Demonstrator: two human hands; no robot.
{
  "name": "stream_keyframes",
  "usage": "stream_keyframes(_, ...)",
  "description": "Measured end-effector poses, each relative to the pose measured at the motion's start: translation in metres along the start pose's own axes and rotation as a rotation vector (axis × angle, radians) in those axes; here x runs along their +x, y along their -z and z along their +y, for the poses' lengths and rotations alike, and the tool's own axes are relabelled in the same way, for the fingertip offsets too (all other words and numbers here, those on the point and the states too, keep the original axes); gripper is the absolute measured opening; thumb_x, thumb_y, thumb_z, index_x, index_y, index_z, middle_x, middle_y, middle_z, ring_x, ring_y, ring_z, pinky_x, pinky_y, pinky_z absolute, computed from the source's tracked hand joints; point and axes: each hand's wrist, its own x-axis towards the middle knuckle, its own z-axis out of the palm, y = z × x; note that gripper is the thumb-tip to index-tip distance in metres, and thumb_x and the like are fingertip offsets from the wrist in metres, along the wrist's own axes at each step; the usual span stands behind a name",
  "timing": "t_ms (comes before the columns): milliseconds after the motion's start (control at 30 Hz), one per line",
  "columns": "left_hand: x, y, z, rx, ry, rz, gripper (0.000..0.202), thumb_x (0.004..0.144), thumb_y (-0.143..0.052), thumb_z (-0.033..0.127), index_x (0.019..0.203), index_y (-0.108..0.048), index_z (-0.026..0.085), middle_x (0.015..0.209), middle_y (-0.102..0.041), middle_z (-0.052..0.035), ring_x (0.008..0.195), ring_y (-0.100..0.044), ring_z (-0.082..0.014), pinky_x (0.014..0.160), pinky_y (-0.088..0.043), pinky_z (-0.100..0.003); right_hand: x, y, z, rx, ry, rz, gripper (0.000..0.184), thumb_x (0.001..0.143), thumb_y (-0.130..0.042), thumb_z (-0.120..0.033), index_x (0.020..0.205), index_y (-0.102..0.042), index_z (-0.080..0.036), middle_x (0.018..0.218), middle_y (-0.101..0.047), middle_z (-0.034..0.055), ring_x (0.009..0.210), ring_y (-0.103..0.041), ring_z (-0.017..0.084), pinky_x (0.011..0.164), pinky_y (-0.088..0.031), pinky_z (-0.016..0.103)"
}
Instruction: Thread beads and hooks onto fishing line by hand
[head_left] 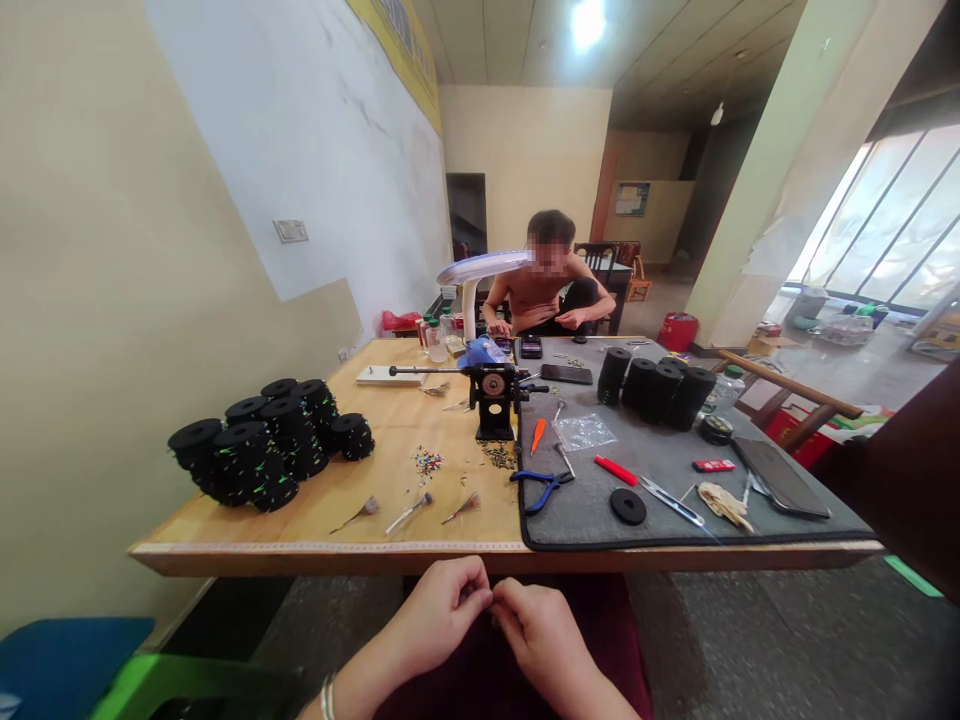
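Note:
My left hand (448, 600) and my right hand (536, 620) meet fingertip to fingertip just in front of the table's near edge, above my lap. Thumb and index finger are pinched together on each hand; whatever they hold is too small to make out. Beyond them on the wood lie small brushes, one with a white handle (409, 512) and one with reddish bristles (460, 508). A pile of coloured beads (428, 460) is further back. Blue-handled pliers (541, 488) lie at the edge of the grey mat (577, 522).
Stacked black foam spools (262, 440) fill the table's left; more black spools (660, 392) stand back right. A black hand-cranked winder (495, 400) and a lamp (480, 270) stand mid-table. Scissors (673, 500), a red-handled tool (616, 470) and a phone (566, 374) lie right. Another person (551, 285) sits opposite.

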Motion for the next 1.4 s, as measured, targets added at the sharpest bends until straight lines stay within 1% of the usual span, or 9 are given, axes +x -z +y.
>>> stream_keyframes(200, 0.003, 0.008, -0.004, -0.060, 0.020, 0.047, 0.015, 0.076, -0.056, 0.027, 0.065, -0.061, 0.018, 0.060, -0.057, 0.0015, 0.059, -0.047, -0.0154, 0.056, -0.033, -0.025, -0.002, -0.004, 0.005, 0.029, -0.019, 0.104, 0.019, 0.085, -0.052, -0.026, 0.066, -0.057, -0.023, 0.056, -0.059, 0.0010, 0.050, -0.050, 0.014, 0.051, -0.025, 0.025)
stream_keyframes(333, 0.011, 0.041, -0.016, 0.079, 0.020, 0.285, 0.023, 0.083, -0.049, 0.036, 0.071, -0.060, 0.019, 0.065, -0.061, -0.0009, 0.064, -0.055, -0.0192, 0.061, -0.039, -0.028, 0.000, -0.010, 0.010, 0.389, -0.215, 0.106, 0.027, 0.084, -0.053, -0.044, 0.068, -0.049, -0.022, 0.044, -0.048, -0.0046, 0.039, -0.039, 0.011, 0.044, -0.023, 0.023)
stream_keyframes(467, 0.029, 0.067, -0.042, 0.412, 0.073, 0.542, 0.017, 0.078, -0.056, 0.025, 0.093, -0.062, 0.019, 0.096, -0.067, -0.0092, 0.092, -0.059, -0.0262, 0.084, -0.041, -0.036, 0.006, -0.017, 0.014, 0.720, -0.404, 0.104, 0.041, 0.075, -0.054, -0.061, 0.069, -0.042, -0.023, 0.034, -0.038, -0.0107, 0.030, -0.027, 0.007, 0.038, -0.017, 0.020)
stream_keyframes(633, 0.049, 0.068, -0.065, 0.422, 0.141, 0.534, 0.027, 0.072, -0.054, 0.009, 0.096, -0.062, 0.017, 0.082, -0.068, -0.0088, 0.087, -0.062, -0.0269, 0.083, -0.043, -0.038, 0.008, -0.015, 0.011, 0.863, -0.474, 0.150, 0.043, 0.071, -0.060, -0.060, 0.070, -0.045, -0.020, 0.030, -0.037, -0.0121, 0.031, -0.022, 0.004, 0.040, -0.015, 0.019)
stream_keyframes(767, 0.043, 0.068, -0.061, 0.359, 0.128, 0.556, 0.023, 0.078, -0.048, 0.016, 0.098, -0.061, 0.018, 0.085, -0.067, -0.0088, 0.085, -0.063, -0.0260, 0.081, -0.045, -0.037, 0.005, -0.010, 0.006, 0.932, -0.498, 0.190, 0.043, 0.070, -0.063, -0.059, 0.071, -0.046, -0.019, 0.031, -0.038, -0.0118, 0.032, -0.021, 0.004, 0.040, -0.013, 0.019)
stream_keyframes(900, 0.015, 0.047, -0.041, -0.199, 0.077, 0.493, 0.022, 0.075, -0.058, 0.032, 0.091, -0.061, 0.018, 0.084, -0.068, -0.0059, 0.079, -0.062, -0.0216, 0.067, -0.048, -0.030, 0.004, -0.011, 0.004, 0.972, -0.494, 0.200, 0.043, 0.071, -0.063, -0.059, 0.072, -0.046, -0.019, 0.032, -0.038, -0.0118, 0.031, -0.022, 0.004, 0.039, -0.012, 0.019)
stream_keyframes(1000, -0.007, 0.010, -0.024, -0.648, 0.197, 0.244, 0.028, 0.072, -0.067, 0.041, 0.086, -0.061, 0.017, 0.065, -0.062, 0.0003, 0.054, -0.052, -0.0128, 0.049, -0.040, -0.023, 0.004, -0.014, 0.002, 0.968, -0.473, 0.175, 0.043, 0.072, -0.062, -0.060, 0.073, -0.047, -0.019, 0.032, -0.039, -0.0117, 0.030, -0.024, 0.005, 0.038, -0.012, 0.019)
stream_keyframes(1100, -0.018, -0.026, -0.015, -0.954, 0.298, 0.149, 0.026, 0.068, -0.073, 0.038, 0.077, -0.059, 0.017, 0.067, -0.057, 0.0020, 0.059, -0.054, -0.0113, 0.049, -0.039, -0.021, 0.003, -0.017, 0.001, 0.960, -0.479, 0.121, 0.045, 0.070, -0.062, -0.061, 0.074, -0.047, -0.019, 0.031, -0.041, -0.0115, 0.028, -0.025, 0.005, 0.037, -0.013, 0.018)
stream_keyframes(1400, -0.018, -0.045, -0.015, -0.983, 0.363, 0.085, 0.025, 0.068, -0.074, 0.035, 0.072, -0.059, 0.016, 0.065, -0.058, 0.0015, 0.060, -0.054, -0.0112, 0.050, -0.036, -0.020, 0.002, -0.019, 0.002, 0.940, -0.512, 0.086, 0.046, 0.067, -0.065, -0.061, 0.071, -0.048, -0.019, 0.032, -0.046, -0.0096, 0.030, -0.032, 0.006, 0.041, -0.024, 0.019)
